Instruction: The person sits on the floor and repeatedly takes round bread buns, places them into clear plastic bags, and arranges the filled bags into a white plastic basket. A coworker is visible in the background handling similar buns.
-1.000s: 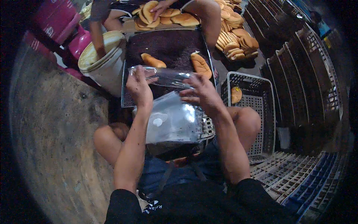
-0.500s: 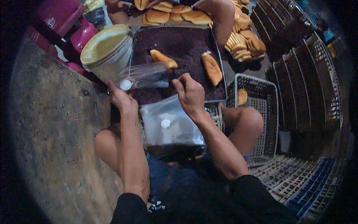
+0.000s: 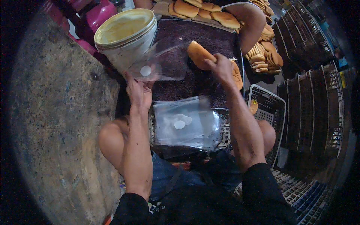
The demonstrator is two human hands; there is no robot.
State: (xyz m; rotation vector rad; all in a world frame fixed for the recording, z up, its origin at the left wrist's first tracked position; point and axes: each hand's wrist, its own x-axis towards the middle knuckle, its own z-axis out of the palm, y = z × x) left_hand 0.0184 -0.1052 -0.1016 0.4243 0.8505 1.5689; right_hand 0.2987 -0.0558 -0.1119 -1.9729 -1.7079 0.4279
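Observation:
My left hand (image 3: 139, 91) is closed on a clear plastic bag (image 3: 170, 71) with a round white spot, held out over the dark tray. In my right hand (image 3: 222, 68) is a golden bread bun (image 3: 198, 55), gripped at its right end and lifted at a tilt near the bag's far end. A second bun (image 3: 237, 76) lies at the tray's right side, partly behind my right wrist. The dark brown surface of the tray (image 3: 176, 35) spreads beneath both hands. Nearer to me, a stack of clear bags (image 3: 165, 131) rests on a crate between my knees.
A white bucket with yellowish cream (image 3: 125, 28) stands at the tray's left. Buns (image 3: 183, 8) are piled beyond the tray, near another person's arm or leg (image 3: 253, 22). More buns (image 3: 268, 50) sit farther right. Plastic crates (image 3: 283, 112) line the right; a wooden board (image 3: 63, 123) lies left.
My right hand has moved from above the bag stack to the tray and picked up a bun. The left hand still holds the bag. The view has shifted slightly.

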